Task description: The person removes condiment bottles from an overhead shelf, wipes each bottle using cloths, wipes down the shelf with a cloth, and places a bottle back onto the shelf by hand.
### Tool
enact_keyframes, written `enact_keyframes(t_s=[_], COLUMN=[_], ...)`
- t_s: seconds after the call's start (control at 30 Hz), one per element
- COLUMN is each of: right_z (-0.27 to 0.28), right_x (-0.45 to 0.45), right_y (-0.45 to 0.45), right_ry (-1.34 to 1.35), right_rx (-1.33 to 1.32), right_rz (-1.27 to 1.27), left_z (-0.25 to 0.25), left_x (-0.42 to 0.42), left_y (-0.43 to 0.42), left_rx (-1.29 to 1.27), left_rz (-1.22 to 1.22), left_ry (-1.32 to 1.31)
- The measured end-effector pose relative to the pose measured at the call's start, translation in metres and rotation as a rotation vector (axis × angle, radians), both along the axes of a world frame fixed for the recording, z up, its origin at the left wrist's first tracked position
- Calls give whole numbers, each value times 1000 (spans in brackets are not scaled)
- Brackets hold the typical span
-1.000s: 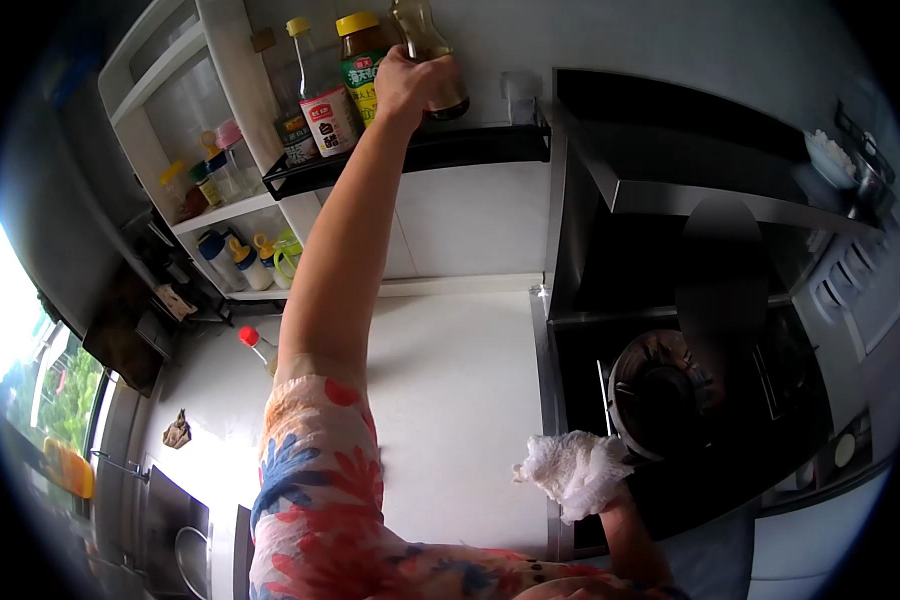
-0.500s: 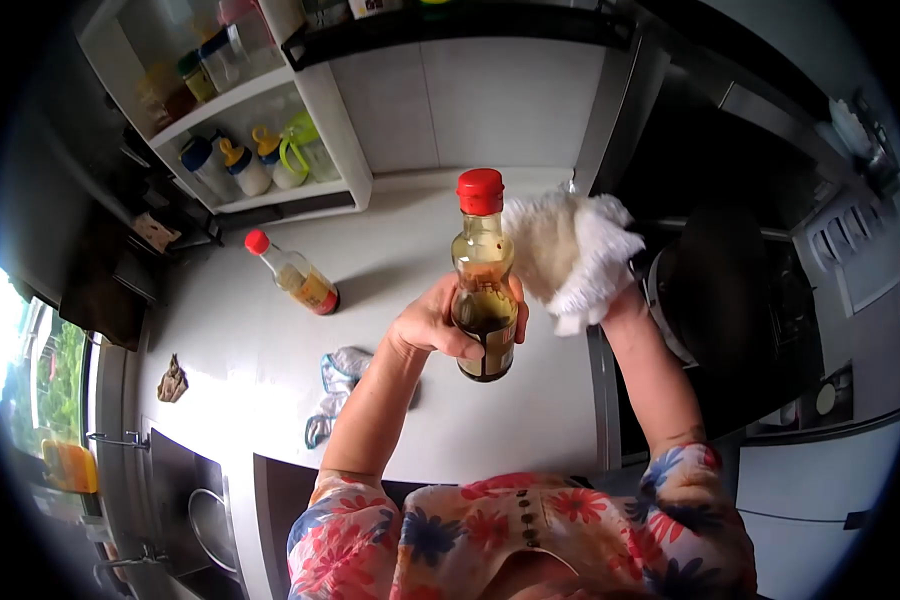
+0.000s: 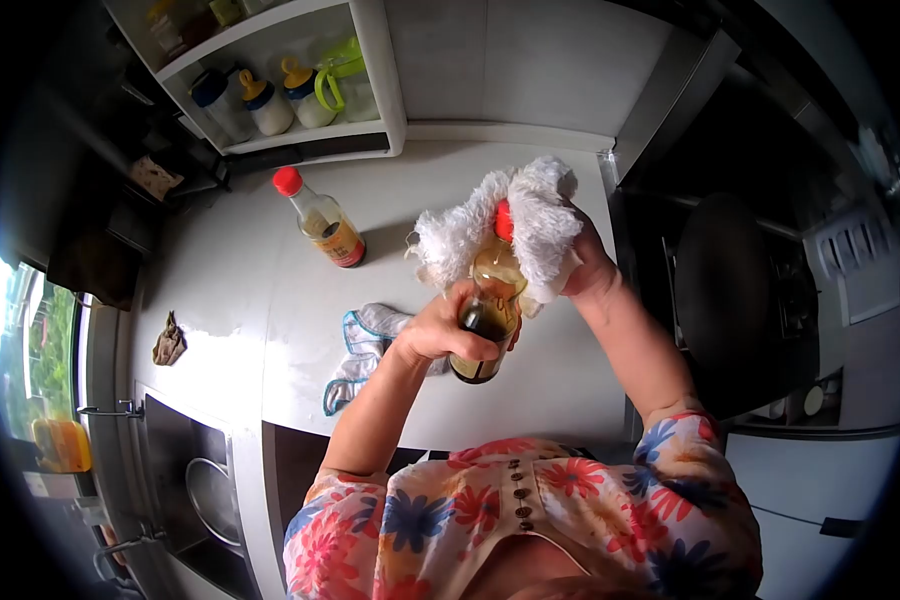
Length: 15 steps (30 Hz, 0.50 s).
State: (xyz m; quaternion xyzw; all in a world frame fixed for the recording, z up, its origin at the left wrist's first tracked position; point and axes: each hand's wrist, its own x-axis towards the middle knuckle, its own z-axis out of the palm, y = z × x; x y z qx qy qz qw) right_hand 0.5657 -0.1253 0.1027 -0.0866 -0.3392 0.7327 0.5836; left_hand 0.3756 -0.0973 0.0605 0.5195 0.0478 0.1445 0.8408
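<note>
A glass sauce bottle point(image 3: 494, 275) with a red cap and dark liquid is held up over the counter, tilted a little. My left hand point(image 3: 452, 328) wraps round its lower half. Around the cap and neck lies a white fluffy cloth point(image 3: 542, 225), gripped by my right hand point(image 3: 592, 258); the cloth hides most of those fingers. A second red-capped bottle point(image 3: 328, 228) with a yellow and red label stands on the counter to the left. Behind my left forearm, a grey-white cloth with teal edging point(image 3: 362, 345) lies crumpled.
A white shelf point(image 3: 375, 128) with jars and a green-handled jug point(image 3: 342, 80) stands at the back left. On the right is a stove with a dark wok point(image 3: 722, 290). A brown rag point(image 3: 169, 340) lies left, near the sink point(image 3: 175, 430).
My right hand has brought the white cloth leftward onto the bottle's cap and neck. The bottle sits slightly more tilted in my left hand. The camera view has shifted.
</note>
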Motion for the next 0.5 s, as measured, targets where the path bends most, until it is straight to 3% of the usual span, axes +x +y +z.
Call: enact_keyframes(t_s=[0.1, 0.2, 0.33, 0.4, 0.43, 0.5], right_z=[-13, -16, -8, -14, -8, -6], right_x=[-5, -12, -18, -21, -28, -26], right_y=[-7, -14, -23, -19, -18, -13], right_ry=[-102, -284, -376, -521, -739, -916], right_rx=[88, 176, 116, 105, 138, 256], right_rz=[-147, -355, -481, -609, -794, -879], left_z=[4, 0, 4, 11, 14, 13], left_x=[-1, 3, 12, 14, 16, 26], left_y=[-11, -9, -1, -4, -7, -14], left_rx=[22, -26, -14, 105, 159, 403], left_rz=[102, 55, 123, 289, 370, 586], left_ry=[32, -18, 73, 156, 201, 299])
